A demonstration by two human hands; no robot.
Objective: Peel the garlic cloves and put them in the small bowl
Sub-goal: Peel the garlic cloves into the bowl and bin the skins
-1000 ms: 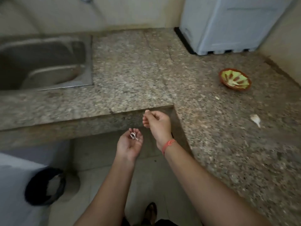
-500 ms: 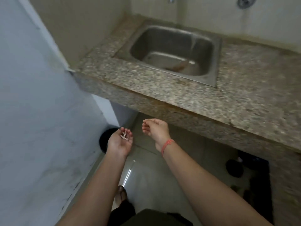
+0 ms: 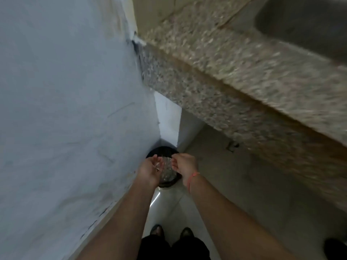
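Nearest, a pair of dark shoes [image 3: 156, 229] on the pale glossy tiled floor [image 3: 169, 207], toes pointing forward. Above them, two bare forearms reaching ahead side by side.

At the end of the left one, the left hand [image 3: 150, 169], palm up and gently cupped, fingers relaxed, carrying a few thin pale papery garlic skins [image 3: 157, 165] in the hollow of the palm. Just beside it, not touching, the right hand [image 3: 185, 164], a thin orange-red thread bracelet [image 3: 192, 177] at the wrist, fingers curled in toward the left palm. Cannot tell whether pinching a scrap or holding nothing.

Both held above the round black waste bin [image 3: 165, 150], standing on the floor in the corner below the bench's left end, against the pale blue-grey upright surface [image 3: 65, 91]. Left hand over the near left part of the rim, right hand over the right part, crinkled shiny clear plastic [image 3: 167, 171] showing in the gap between.

Bin straight below, then. Left hand the loaded one, probably needing only a tilt or a brush from the right.

Skins: slender whitish slivers, splayed, lying roughly across the palm toward the right hand. Likely light enough to cling or drift.

Farther off, up and right, the speckled brown-grey granite bench [image 3: 244, 76], blurred, with a dull steel sink [image 3: 300, 21] set in toward its far edge. No garlic cloves and no small bowl in view; presumably up on the bench, out of frame.
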